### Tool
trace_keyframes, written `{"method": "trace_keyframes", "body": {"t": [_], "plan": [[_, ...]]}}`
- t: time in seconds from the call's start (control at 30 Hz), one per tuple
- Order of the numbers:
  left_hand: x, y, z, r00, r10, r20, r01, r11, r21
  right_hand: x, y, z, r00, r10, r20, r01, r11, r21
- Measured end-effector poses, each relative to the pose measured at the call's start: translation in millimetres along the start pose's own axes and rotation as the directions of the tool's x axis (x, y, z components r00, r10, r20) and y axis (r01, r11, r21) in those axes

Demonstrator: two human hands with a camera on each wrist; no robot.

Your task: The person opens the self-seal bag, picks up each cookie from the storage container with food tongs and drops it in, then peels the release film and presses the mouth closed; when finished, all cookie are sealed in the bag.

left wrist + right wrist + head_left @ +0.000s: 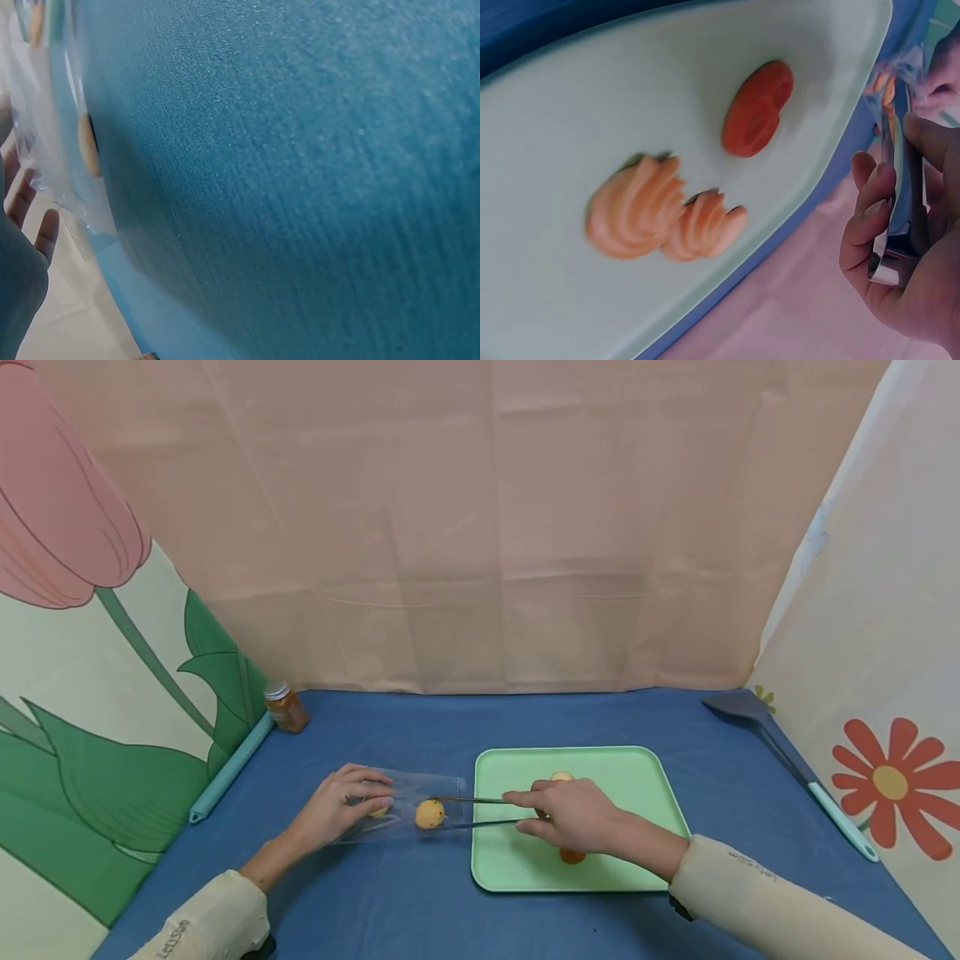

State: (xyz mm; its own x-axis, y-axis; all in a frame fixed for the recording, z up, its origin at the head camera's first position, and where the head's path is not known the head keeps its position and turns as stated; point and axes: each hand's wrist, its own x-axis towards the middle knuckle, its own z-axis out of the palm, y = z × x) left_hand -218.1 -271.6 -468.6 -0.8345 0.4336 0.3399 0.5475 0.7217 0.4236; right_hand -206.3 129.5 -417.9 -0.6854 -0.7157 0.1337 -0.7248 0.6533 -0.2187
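Note:
My left hand (pixel 341 806) grips the left end of a clear plastic bag (pixel 405 783), its fingers bent over the plastic. A round golden cookie-like piece (pixel 430 814) with dark specks shows at the bag, and a second yellowish piece (pixel 378 812) is partly hidden by the fingers. My right hand (pixel 570 814) holds metal tongs (pixel 889 217) over the tray; their arms reach left into the bag's mouth, tips around the round piece. On the pale green tray (pixel 517 872) lie ridged orange-tan pieces (pixel 641 214) and a glossy red piece (pixel 742 131), largely covered by the right hand in the head view.
A small jar (pixel 288 710) with a metal lid and brown contents stands at the back left, beside a teal rod-like roll (pixel 232 768). Along the right edge lies a dark spatula (pixel 776 743) with a mint handle. Blue cloth (pixel 390 902) covers the table.

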Motion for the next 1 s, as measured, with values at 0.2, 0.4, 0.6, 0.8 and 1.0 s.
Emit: {"method": "trace_keyframes", "body": {"t": [0.2, 0.4, 0.6, 0.8, 1.0], "plan": [[-0.7, -0.2, -0.7, 1.000, -0.002, -0.009, 0.002, 1.000, 0.006, 17.4, -8.0, 4.7, 1.000, -0.021, -0.004, 0.021, 1.000, -0.015], [0.9, 0.4, -1.1, 1.000, 0.024, -0.015, -0.024, 1.000, 0.003, 33.4, -16.9, 10.6, 0.999, -0.009, 0.049, 0.006, 0.999, 0.044], [1.3, 0.3, -1.6, 1.000, 0.029, -0.011, -0.029, 1.000, 0.003, 45.6, -26.2, 15.8, 0.997, -0.015, 0.077, 0.012, 0.999, 0.041], [0.0, -0.2, -3.4, 1.000, 0.026, -0.008, -0.026, 1.000, 0.007, 55.4, -33.5, 20.3, 0.996, -0.009, 0.090, 0.005, 0.999, 0.037], [-1.3, 0.0, -4.3, 0.999, 0.039, -0.011, -0.039, 0.999, 0.016, 64.4, -37.7, 27.4, 0.995, -0.001, 0.103, -0.001, 1.000, 0.022]]}}
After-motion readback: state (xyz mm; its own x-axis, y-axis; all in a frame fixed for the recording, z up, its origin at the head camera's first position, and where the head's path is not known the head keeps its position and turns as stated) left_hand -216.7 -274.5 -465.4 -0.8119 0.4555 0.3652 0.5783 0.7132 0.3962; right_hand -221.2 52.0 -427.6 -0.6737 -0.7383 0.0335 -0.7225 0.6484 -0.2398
